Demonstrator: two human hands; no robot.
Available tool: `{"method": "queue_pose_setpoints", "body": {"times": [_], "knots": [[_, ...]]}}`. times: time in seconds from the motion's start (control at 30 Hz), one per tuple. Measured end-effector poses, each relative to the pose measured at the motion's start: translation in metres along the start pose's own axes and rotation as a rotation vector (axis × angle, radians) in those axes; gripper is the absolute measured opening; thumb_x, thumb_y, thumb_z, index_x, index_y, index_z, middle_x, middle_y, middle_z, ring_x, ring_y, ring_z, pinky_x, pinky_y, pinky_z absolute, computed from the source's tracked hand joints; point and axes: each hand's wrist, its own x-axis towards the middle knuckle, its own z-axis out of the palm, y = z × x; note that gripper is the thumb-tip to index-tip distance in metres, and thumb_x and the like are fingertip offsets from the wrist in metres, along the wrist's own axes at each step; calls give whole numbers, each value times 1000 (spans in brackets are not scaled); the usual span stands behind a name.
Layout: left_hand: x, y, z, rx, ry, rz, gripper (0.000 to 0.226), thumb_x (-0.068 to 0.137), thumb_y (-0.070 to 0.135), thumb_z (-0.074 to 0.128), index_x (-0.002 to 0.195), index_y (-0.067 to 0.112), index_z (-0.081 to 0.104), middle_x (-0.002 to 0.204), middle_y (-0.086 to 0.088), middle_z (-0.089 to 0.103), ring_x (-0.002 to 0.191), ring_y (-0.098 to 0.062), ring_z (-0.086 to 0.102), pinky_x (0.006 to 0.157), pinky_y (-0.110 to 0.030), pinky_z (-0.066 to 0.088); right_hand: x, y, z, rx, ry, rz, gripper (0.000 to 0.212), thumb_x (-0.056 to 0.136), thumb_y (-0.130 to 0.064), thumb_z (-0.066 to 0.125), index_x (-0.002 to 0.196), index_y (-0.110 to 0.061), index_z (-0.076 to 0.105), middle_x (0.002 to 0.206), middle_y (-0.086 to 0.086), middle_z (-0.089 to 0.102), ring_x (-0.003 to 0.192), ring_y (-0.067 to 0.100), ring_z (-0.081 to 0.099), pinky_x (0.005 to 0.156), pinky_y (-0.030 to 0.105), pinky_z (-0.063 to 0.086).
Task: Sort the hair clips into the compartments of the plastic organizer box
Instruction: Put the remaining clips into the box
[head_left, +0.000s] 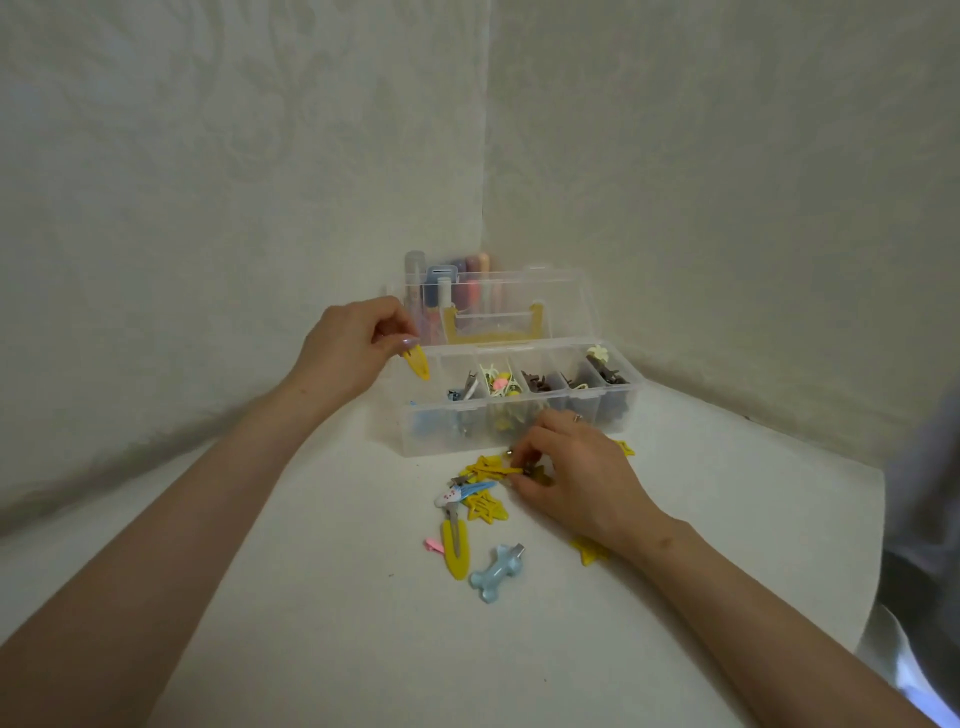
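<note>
A white counter (311, 597) fills the lower view and runs into a corner between two pale, faintly patterned walls (208, 156); a grey cloth (924, 493) hangs at the 3 o'clock edge.

At 9 o'clock of the box, the left hand (345, 345) pinches a yellow snap clip (417, 362) between thumb and forefinger, the other fingers curled in. The clip hangs just over the box's left end, by the leftmost compartment.

The clear plastic organizer box (511, 397) sits open at the centre, lid (498, 306) raised against the corner, coloured tubes (452, 291) standing behind it. Five compartments run left to right: blue and metal clips, a yellow-and-pink mix, then dark brown clips in the last three, as far as the blur allows.

At 6 o'clock of the box, loose clips lie on the counter: a small pink clip (434, 545), a long yellow clip (456, 551), a blue-and-white clip (462, 492), yellow star clips (485, 506) and a pale blue bone-shaped clip (496, 571).

The right hand (576, 475) rests palm down at 5 o'clock of the box, fingers bent and closing on a yellow clip (493, 469) in the pile; another yellow star (589, 552) peeks from under its wrist.
</note>
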Motion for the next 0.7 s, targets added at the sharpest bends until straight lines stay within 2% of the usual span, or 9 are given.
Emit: {"method": "queue_pose_setpoints", "body": {"times": [0.13,0.23,0.33,0.43,0.47,0.53,0.6,0.7], "knots": [[-1,-5,10,43,-108,-14,6,84,13,62,83,15,68,74,2,61,75,-17,53,76,-33,43,1,-2,-3,75,39,34,12,71,-30,62,76,-19,62,77,-10,55,73,4,43,61,9,31],[-3,-6,17,95,-177,11,8,86,18,61,88,19,69,83,6,60,75,-14,50,73,-28,39,1,-4,-7,156,48,69,8,75,-22,68,77,-20,60,73,-14,52,74,5,42,66,10,35],[-4,2,15,127,-117,53,9,86,20,61,91,18,68,87,7,58,74,-14,49,72,-28,38,1,-5,-10,283,61,138,6,76,-25,66,76,-23,60,73,-12,55,75,7,49,66,16,38],[-7,19,9,42,-89,136,6,84,20,63,88,16,68,88,5,63,74,-18,52,74,-31,42,2,-5,-11,417,111,198,6,78,-25,63,74,-23,60,71,-11,56,68,7,48,61,17,37],[-9,25,8,-10,-121,161,6,84,20,65,87,17,68,87,4,65,74,-18,53,74,-31,43,2,-6,-12,458,127,213,9,81,-20,65,73,-21,60,69,-12,55,65,6,47,59,15,35],[-13,37,9,-89,-243,198,5,82,22,67,86,19,69,84,4,67,70,-9,51,68,-20,40,3,-7,-14,544,148,243,14,84,-11,65,73,-17,61,65,-13,53,60,3,45,57,12,34],[-18,45,13,-120,-361,226,7,81,23,68,87,19,69,79,9,65,67,-2,49,61,-11,36,3,-8,-17,625,143,254,13,87,-11,63,74,-13,62,67,-6,55,57,2,42,56,12,35],[-24,51,20,-89,-408,252,13,80,24,69,85,12,67,70,12,58,63,-1,46,58,-11,35,3,-10,-19,685,95,254,14,91,-18,59,79,-11,65,74,12,59,59,3,42,53,12,37]]}}
